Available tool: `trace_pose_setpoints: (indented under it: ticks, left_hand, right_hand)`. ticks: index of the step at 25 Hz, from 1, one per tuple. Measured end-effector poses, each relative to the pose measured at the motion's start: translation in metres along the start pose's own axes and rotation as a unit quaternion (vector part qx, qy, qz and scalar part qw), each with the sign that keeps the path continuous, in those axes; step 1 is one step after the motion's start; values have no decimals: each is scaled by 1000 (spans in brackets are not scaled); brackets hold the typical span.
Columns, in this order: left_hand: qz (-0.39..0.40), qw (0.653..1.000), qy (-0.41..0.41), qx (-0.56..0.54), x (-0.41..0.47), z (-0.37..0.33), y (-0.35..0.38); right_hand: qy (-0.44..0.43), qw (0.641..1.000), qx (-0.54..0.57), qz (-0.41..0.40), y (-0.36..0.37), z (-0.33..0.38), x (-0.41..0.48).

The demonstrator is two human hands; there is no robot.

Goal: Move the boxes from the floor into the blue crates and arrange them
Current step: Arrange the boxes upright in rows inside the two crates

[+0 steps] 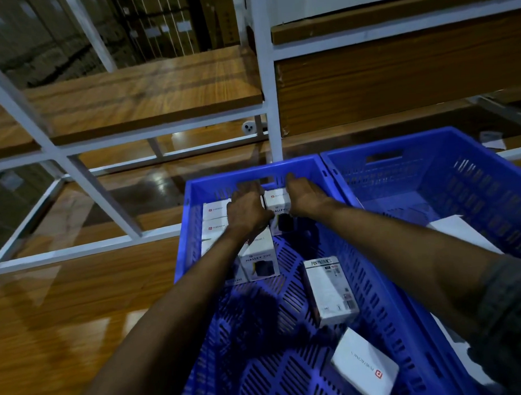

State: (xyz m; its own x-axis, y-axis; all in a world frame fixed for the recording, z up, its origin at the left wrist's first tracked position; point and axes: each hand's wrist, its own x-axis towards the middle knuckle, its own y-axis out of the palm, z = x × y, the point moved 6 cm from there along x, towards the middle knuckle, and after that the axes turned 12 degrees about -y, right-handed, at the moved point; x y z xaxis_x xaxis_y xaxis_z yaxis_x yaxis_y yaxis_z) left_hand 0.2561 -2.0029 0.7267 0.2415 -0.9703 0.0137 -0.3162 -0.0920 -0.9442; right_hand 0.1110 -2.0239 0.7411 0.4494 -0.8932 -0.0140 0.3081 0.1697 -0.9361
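- At the far end of the left blue crate (191, 199), both hands work close to the end wall. A row of white boxes (214, 219) is already packed into the far left corner.
- The left hand (248, 211) lies on top of this group with its back upward. Its fingers bend down toward the end wall and their tips are blurred, so I cannot tell if the grip is pinching a box or only pressing.
- The right hand (305, 195) is just beside it, with fingers reaching to the wall under the handle slot. Between the two hands is one upright box (278, 201), touched from both sides. The grip of this hand is also not clear to me.
- A further box (260, 259) stands just under the left forearm, next to the row.
- The relation that matters, in my judgement: two boxes are not yet arranged, and they lie behind the wrists, toward the person, on the right half of the crate floor.
- The loose box (330, 292) has its long axis roughly along the crate, pointing to the far wall. The flat box (364, 368) lies diagonal in the near right corner.
- The right hand is the nearer one to both; it would need to draw back to reach them.
- The second crate (429, 167) stands touching on the right.
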Motion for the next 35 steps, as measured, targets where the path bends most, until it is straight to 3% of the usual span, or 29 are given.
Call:
trace_pose_setpoints:
  ticks: [6, 12, 17, 20, 24, 30, 33, 35]
  left_hand:
    - [-2, 1000, 26, 5, 2, -2, 6]
    - [20, 1000, 10, 20, -1, -4, 2]
    - [69, 997, 46, 4, -6, -5, -16]
    - [84, 995, 49, -34, -30, -12, -34]
    - [196, 978, 71, -8, -83, -24, -27]
    - [426, 892, 122, 88, -163, -27, 36]
    - [459, 879, 97, 82, -182, -27, 54]
    - [454, 884, 83, 77, -185, -23, 59]
  right_hand:
    - [-18, 1000, 7, 8, 2, 1, 1]
    - [15, 999, 34, 29, -2, 3, -5]
    - [22, 999, -5, -39, -14, 8, -25]
    - [16, 997, -64, 37, -13, 13, -44]
    - [0, 974, -152, 166, -2, 24, -65]
    - [-69, 884, -296, 356, 42, 19, -92]
    - [-56, 851, -314, 418, 69, 6, -99]
    - [-56, 854, -293, 426, 73, 8, -102]
